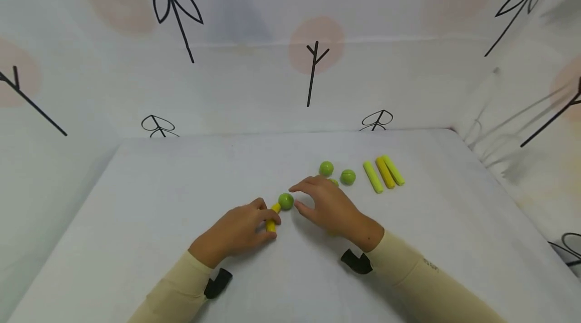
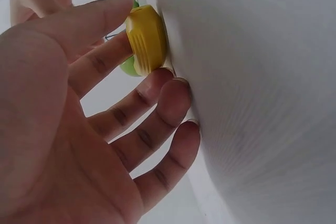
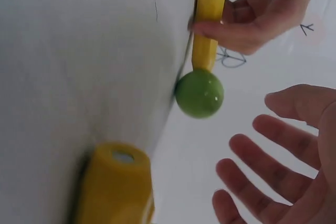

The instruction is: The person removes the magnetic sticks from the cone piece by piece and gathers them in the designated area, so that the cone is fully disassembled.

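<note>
My left hand pinches a short yellow stick between thumb and fingers, low over the white cloth. A shiny green ball meets the stick's far end; they touch in the right wrist view as well. Just right of that ball is my right hand, its fingers spread, relaxed and holding nothing. The right wrist view shows the gap between those fingers and the green ball. In the foreground there, a second yellow stick lies on the cloth, with a pale metallic spot in its end.
Beyond my right hand sit two green balls, one left and one right, with another ball partly hidden by the hand. Farther right lie a lime stick, a yellow stick and another lime stick. Patterned cloth walls surround the table.
</note>
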`<state>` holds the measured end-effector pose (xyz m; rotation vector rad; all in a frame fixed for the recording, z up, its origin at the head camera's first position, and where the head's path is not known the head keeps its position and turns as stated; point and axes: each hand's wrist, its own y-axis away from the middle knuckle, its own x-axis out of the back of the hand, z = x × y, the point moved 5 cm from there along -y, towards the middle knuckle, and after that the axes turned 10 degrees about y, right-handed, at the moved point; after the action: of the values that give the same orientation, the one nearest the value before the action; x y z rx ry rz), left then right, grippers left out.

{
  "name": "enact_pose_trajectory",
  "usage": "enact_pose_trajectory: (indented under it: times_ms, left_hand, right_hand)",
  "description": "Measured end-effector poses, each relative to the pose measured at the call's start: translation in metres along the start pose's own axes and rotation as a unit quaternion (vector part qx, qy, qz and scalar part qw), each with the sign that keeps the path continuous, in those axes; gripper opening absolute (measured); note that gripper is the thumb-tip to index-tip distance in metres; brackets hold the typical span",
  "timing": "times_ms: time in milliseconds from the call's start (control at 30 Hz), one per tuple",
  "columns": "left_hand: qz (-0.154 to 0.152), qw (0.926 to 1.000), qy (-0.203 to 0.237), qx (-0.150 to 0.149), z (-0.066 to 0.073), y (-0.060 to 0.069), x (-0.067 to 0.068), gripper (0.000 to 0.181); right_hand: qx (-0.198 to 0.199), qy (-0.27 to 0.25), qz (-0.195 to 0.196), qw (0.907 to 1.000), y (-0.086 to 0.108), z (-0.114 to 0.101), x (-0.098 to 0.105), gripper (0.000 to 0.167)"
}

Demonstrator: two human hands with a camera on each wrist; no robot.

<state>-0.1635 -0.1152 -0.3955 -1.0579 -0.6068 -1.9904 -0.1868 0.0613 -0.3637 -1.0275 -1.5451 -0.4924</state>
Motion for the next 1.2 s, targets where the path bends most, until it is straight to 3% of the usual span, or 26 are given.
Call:
enact_pose_trajectory:
  times_ms: [300,500,733,833,1000,1200]
  left_hand:
    - [0.006,0.9997,-0.018,-0.015,0.003,-0.001,0.000,0.018]
    - [0.002,0.9999,-0.009,-0.009,0.006,0.001,0.000,0.029]
    - [0.030,0.9988,-0.014,0.035,0.010,-0.002,0.000,0.046]
    - [0.050,0.9966,-0.042,0.051,0.011,-0.003,-0.002,0.043]
    - [0.076,0.9925,-0.080,0.052,0.012,-0.002,-0.006,0.034]
    - [0.074,0.9935,-0.027,0.082,0.010,-0.002,-0.010,0.022]
  right_hand:
    - [-0.008,0.028,-0.034,0.9990,0.002,-0.002,-0.012,0.034]
    - [-0.005,0.054,-0.053,0.9971,0.002,-0.003,-0.019,0.032]
    - [-0.013,0.071,-0.059,0.9957,0.005,-0.002,-0.020,0.032]
    - [-0.018,0.067,-0.065,0.9954,0.008,-0.001,-0.021,0.032]
    - [-0.001,0.063,-0.071,0.9955,0.010,-0.005,-0.023,0.033]
    - [0.010,0.051,-0.076,0.9958,0.010,-0.009,-0.023,0.032]
